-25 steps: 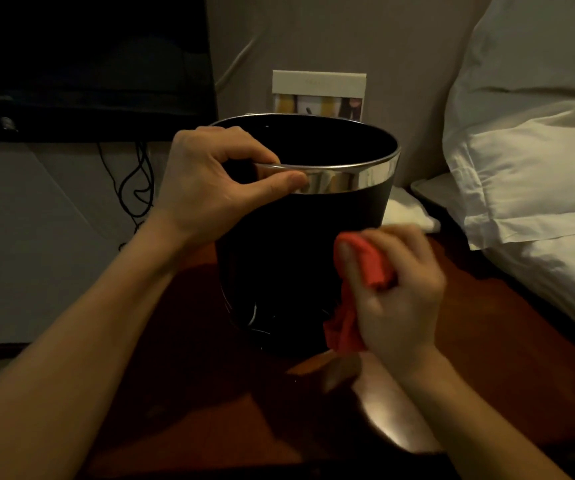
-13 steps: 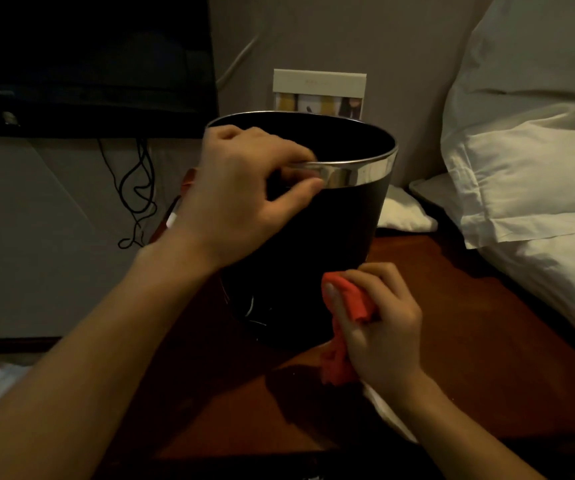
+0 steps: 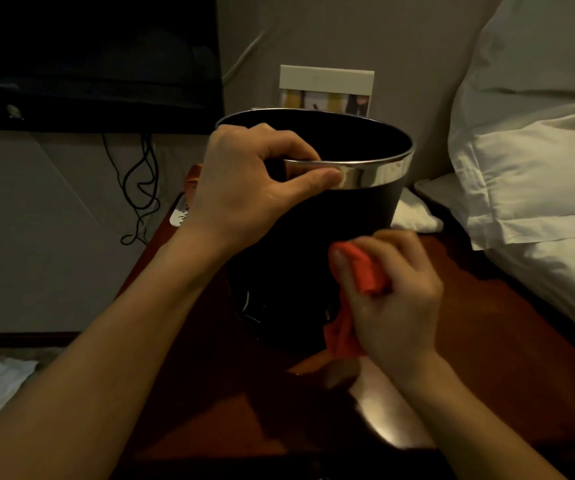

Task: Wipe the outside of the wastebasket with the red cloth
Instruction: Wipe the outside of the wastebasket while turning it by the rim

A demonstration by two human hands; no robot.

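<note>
Head view, looking down over both forearms. The black wastebasket [image 3: 331, 237] stands upright on a dark red-brown surface [image 3: 486, 341], beside a bed with white pillows [image 3: 528, 161]. The left hand [image 3: 244, 188] pinches the chrome rim band [image 3: 376, 173], fingers hooked inside the mouth and thumb pressed on the outer face; this grip most likely steadies the light basket so that it neither slides nor turns under sideways pressure. The right hand [image 3: 393, 299] has its grip closed round the bunched red cloth [image 3: 365, 271], with the wad pushed against the lower near-right wall and a loose tail hanging toward the base. Bunching probably gives a firm pad for rubbing the curved side. The blurred fingertips suggest a wiping stroke under way. The far side of the basket is hidden, so how much is wiped cannot be told. Behind the basket stands a small card [image 3: 325, 88]; cables [image 3: 140, 188] hang at left.
</note>
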